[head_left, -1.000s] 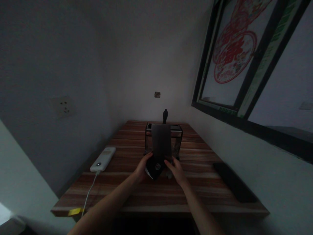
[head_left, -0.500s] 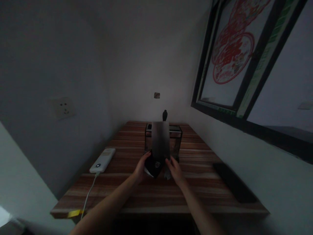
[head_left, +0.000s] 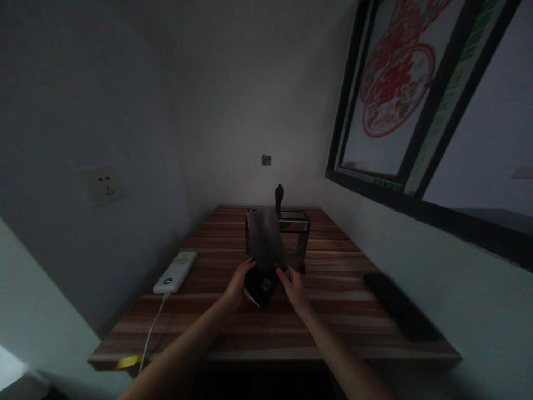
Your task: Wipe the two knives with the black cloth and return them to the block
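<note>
I hold a broad cleaver (head_left: 265,239) upright over the wooden table (head_left: 233,328), blade up and tilted a little to the left. My left hand (head_left: 237,283) is wrapped round the left side of its dark handle (head_left: 261,287). On the right side, my right hand (head_left: 293,286) pinches the handle's base, with something pale under its fingers. Just behind the blade stands a dark wire-and-glass knife rack (head_left: 296,236). Another black knife handle (head_left: 278,197) sticks up from the rack's back.
A white power bank (head_left: 175,272) with a cable (head_left: 150,333) lies at the left of the table. A black flat object (head_left: 400,308) lies at the right edge by the wall. A window with a red paper cutting (head_left: 391,78) is at the upper right.
The cleaver's blade has tipped from straight upright to leaning left, and both hands have shifted slightly left with it.
</note>
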`<state>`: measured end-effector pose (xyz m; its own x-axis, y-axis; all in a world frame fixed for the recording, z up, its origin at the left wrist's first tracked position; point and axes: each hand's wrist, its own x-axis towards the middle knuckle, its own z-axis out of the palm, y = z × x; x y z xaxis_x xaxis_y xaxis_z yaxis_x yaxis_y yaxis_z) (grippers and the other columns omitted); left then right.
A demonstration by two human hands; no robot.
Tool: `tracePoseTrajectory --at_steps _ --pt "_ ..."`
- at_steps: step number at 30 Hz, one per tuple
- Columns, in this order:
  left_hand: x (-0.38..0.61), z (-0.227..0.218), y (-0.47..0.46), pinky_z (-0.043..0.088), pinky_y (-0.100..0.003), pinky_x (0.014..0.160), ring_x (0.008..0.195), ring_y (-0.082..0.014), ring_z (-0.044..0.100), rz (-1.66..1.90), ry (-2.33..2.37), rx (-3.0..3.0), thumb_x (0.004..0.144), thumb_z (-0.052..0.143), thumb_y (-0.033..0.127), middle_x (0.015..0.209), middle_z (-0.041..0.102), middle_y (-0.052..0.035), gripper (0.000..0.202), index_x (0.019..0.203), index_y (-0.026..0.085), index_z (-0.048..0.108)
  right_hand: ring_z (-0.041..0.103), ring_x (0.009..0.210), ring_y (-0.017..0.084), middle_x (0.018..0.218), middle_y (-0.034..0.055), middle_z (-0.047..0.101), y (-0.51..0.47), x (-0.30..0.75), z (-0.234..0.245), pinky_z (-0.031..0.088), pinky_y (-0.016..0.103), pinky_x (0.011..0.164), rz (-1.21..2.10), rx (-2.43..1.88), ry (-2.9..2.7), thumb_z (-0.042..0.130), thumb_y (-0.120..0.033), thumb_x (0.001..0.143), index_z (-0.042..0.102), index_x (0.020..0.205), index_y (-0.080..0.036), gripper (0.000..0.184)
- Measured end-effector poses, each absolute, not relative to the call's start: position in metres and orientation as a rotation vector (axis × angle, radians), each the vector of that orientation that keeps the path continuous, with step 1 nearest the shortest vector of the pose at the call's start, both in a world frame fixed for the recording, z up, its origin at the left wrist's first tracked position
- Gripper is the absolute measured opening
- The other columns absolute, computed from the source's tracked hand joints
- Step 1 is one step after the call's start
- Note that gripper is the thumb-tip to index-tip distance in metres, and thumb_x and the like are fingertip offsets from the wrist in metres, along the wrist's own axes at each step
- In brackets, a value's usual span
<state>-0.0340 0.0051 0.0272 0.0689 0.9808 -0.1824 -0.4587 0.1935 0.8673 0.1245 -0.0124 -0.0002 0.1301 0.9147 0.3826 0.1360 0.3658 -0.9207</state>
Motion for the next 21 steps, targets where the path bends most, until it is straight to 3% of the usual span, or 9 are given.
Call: tracePoseTrajectory --at_steps 3,5,7,9,15,18,21 --pt "-0.036 0.028 0.002 0.044 -0.029 0.082 0.093 -0.0199 0.060 1.216 0.898 0.748 0.067 0.063 0.026 0.104 0.064 -0.0067 0.036 0.102 0.017 0.060 0.060 0.078 0.018 0.083 0.0050 0.066 -0.011 0.123 -0.004 0.046 0.028 0.071 0.754 -1.076 -1.320 0.057 -0.049 0.071 0.062 0.090 -0.014 0.039" --pt "-0.037 0.030 -0.002 0.045 -0.029 0.079 0.090 -0.0197 0.061 1.203 0.862 0.773 0.068 0.062 0.027 0.101 0.066 -0.0062 0.033 0.100 0.017 0.061 0.058 0.060 0.015 0.067 0.0011 0.063 -0.010 0.122 -0.005 0.046 0.023 0.055 0.784 -1.097 -1.303 0.060 -0.050 0.068 0.062 0.083 -0.015 0.039" --pt "-0.040 0.032 -0.006 0.047 -0.028 0.076 0.086 -0.0197 0.063 1.208 0.855 0.783 0.068 0.063 0.027 0.096 0.067 -0.0062 0.030 0.096 0.017 0.062 0.046 0.039 0.010 0.050 -0.0046 0.053 -0.009 0.120 -0.006 0.037 0.020 0.036 0.863 -1.138 -1.267 0.061 -0.052 0.065 0.058 0.078 -0.015 0.039" --pt "-0.046 0.031 -0.011 0.048 -0.027 0.072 0.082 -0.0195 0.064 1.242 0.884 0.768 0.067 0.064 0.027 0.092 0.068 -0.0066 0.031 0.096 0.016 0.062 0.034 0.027 0.007 0.039 -0.0094 0.042 -0.008 0.119 -0.007 0.025 0.018 0.026 0.948 -1.153 -1.246 0.061 -0.052 0.064 0.054 0.075 -0.016 0.038" --pt "-0.074 0.047 -0.035 0.049 -0.028 0.073 0.087 -0.0202 0.062 1.579 1.056 0.754 0.069 0.062 0.026 0.095 0.065 -0.0054 0.035 0.102 0.017 0.054 0.032 0.027 0.006 0.036 -0.0109 0.036 -0.002 0.118 -0.012 0.023 0.017 0.026 0.934 -1.117 -1.248 0.061 -0.049 0.066 0.049 0.069 -0.018 0.034" --pt "-0.073 0.071 -0.051 0.044 -0.029 0.085 0.103 -0.0204 0.055 1.844 1.173 0.971 0.072 0.058 0.030 0.106 0.061 -0.0033 0.033 0.103 0.021 0.049 0.031 0.027 0.006 0.035 -0.0104 0.037 -0.001 0.118 -0.014 0.022 0.017 0.027 0.905 -1.096 -1.236 0.060 -0.048 0.068 0.046 0.065 -0.018 0.033" --pt "-0.050 0.087 -0.054 0.036 -0.032 0.097 0.118 -0.0205 0.044 1.908 1.162 1.515 0.074 0.055 0.019 0.121 0.053 -0.0046 0.025 0.097 0.023 0.046 0.029 0.026 0.006 0.034 -0.0104 0.036 -0.002 0.118 -0.014 0.022 0.017 0.028 0.931 -1.054 -1.255 0.057 -0.047 0.070 0.047 0.065 -0.019 0.031"
